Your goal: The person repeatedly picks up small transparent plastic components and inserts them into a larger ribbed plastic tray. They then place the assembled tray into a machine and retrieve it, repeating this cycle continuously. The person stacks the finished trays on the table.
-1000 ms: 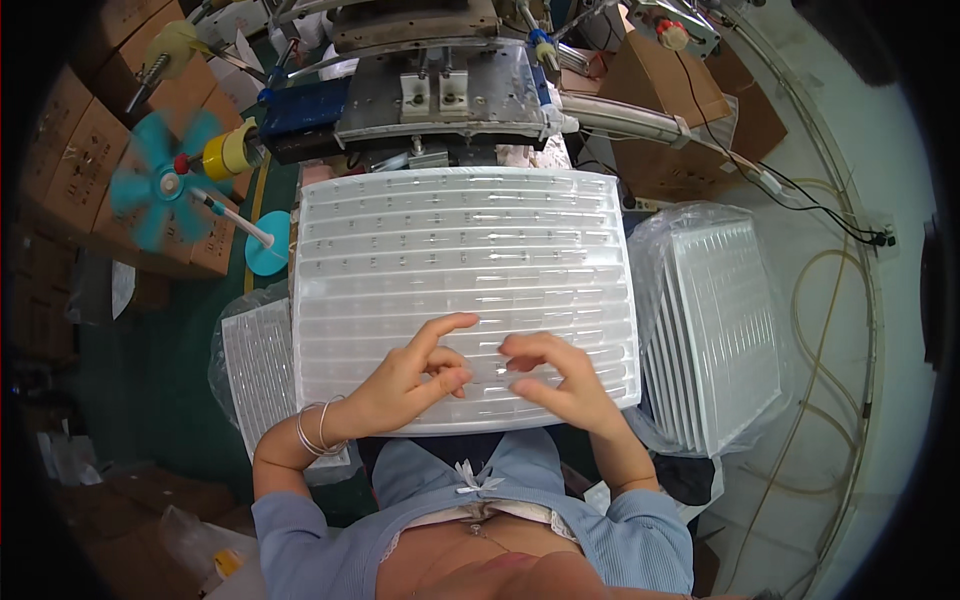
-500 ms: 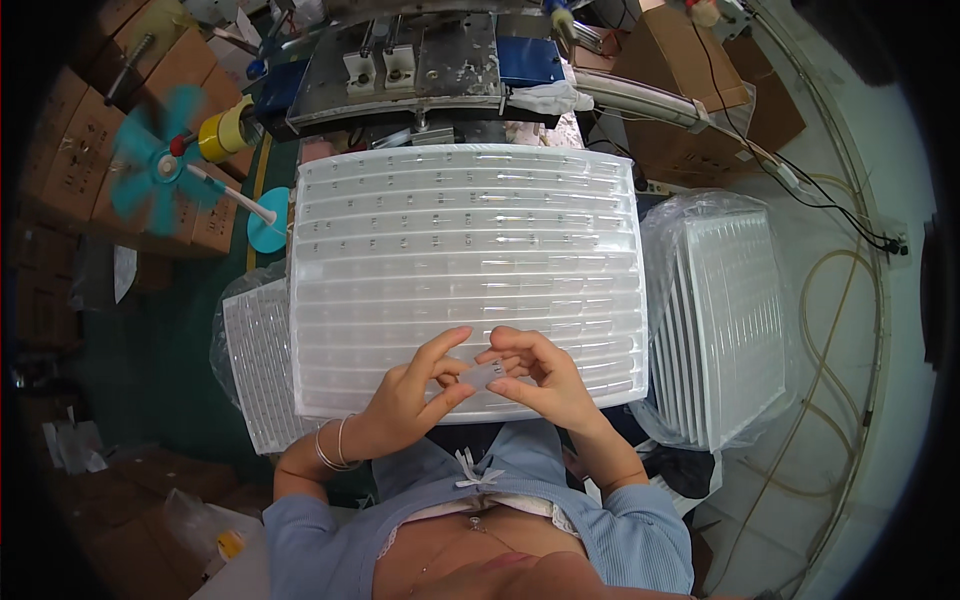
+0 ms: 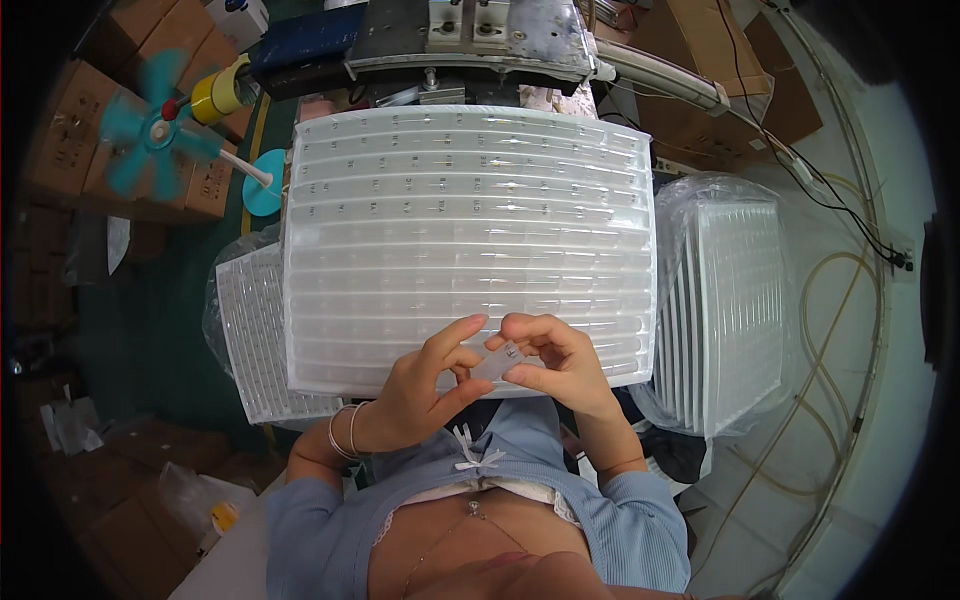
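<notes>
Just above the near edge of a large white ribbed tray (image 3: 320, 387), a small translucent flat piece (image 3: 495, 364) with a dark mark at one end is held between my two hands. My right hand (image 3: 565, 368) pinches the marked end between thumb and fingers. At the other end, my left hand (image 3: 420, 388) has its thumb and curled fingers against the piece, with the index finger raised off it. Clear pieces lie in rows along the tray, and dark marks show on those in the far rows.
Beyond the tray stands a metal machine bed (image 3: 480, 50). A turquoise fan (image 3: 158, 134) is at the far left beside stacked cartons (image 3: 75, 130). Plastic-wrapped stacked trays (image 3: 740, 310) stand to the right, another wrapped tray (image 3: 265, 340) to the left. Cables and a hose run along the right wall.
The view has shifted, so the tray and the machine sit higher in the picture. The small piece is tilted more steeply, and both hands still hold it.
</notes>
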A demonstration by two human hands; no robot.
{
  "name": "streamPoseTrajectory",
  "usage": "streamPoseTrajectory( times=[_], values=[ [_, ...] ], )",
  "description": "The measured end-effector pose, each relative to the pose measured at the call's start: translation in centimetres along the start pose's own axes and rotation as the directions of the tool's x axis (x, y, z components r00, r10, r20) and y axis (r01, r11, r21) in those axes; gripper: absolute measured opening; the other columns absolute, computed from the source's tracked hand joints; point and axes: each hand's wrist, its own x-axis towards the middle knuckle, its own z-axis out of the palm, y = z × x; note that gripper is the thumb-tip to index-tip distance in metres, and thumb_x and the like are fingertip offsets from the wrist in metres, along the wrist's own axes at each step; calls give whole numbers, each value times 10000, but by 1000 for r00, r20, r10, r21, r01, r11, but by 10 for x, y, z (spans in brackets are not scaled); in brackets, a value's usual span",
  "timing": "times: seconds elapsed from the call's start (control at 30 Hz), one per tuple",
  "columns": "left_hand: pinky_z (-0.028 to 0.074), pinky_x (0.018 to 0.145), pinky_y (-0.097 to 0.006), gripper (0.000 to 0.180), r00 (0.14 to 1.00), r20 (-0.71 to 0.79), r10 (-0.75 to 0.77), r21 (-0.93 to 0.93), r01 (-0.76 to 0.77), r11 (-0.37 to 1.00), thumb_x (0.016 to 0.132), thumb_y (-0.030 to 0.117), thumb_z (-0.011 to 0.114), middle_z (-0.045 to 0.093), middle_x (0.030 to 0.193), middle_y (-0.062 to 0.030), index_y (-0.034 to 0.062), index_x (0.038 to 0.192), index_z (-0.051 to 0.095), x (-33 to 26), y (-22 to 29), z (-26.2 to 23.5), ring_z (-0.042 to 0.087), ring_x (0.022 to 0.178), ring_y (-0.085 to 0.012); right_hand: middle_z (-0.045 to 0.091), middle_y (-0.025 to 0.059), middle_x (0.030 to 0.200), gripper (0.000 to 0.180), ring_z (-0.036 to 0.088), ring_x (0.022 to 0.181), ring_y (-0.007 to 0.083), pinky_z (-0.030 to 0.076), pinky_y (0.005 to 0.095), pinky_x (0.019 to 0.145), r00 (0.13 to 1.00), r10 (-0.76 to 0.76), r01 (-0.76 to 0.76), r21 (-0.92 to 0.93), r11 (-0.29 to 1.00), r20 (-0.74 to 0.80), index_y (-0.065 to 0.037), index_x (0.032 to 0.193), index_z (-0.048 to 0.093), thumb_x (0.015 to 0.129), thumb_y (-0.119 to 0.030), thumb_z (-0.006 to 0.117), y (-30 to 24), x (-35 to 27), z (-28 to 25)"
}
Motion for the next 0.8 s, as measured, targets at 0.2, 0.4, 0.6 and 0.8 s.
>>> streamPoseTrajectory(
  times=[0.2, 0.4, 0.6, 0.8],
  values=[
    [490, 707, -265, 618, 999, -33, -26, -8, 26, 1000, 863, 48, 614, 640, 835, -120, -19, 1368, 264, -3, 0, 4, 620, 722, -158, 583, 119, 1148, 421, 583, 1050, 182, 495, 286, 826, 998, 53, -55, 112, 992, 24, -11, 1205, 527, 813, -40, 677, 2, 0, 0],
    [470, 709, -242, 604, 975, -182, -127, -42, 122, 992, 872, 23, 561, 622, 852, -94, -12, 1378, 233, -14, -13, 1, 574, 755, -124, 593, 58, 1067, 382, 582, 908, 134, 505, 274, 780, 973, 211, -196, 152, 969, -88, -40, 1221, 513, 865, -114, 633, -40, 19, -64],
    [469, 733, -248, 593, 943, -227, -243, -113, 222, 968, 855, 13, 574, 628, 830, -94, -6, 1366, 272, -20, -11, 3, 585, 763, -125, 591, 235, 1091, 330, 615, 1007, 288, 545, 342, 815, 705, -347, 640, 345, 686, -618, -21, 1127, 524, 910, -264, 571, -182, 61, -184],
    [460, 747, -252, 535, 922, -229, -313, -141, 286, 948, 854, 17, 578, 628, 840, -85, 15, 1337, 348, -26, -18, 13, 585, 778, -123, 652, 84, 995, 284, 637, 838, 143, 533, 276, 710, 953, -92, 105, 29, 994, -288, -36, 1119, 568, 892, -207, 591, -95, 8, -149]
  ],
)
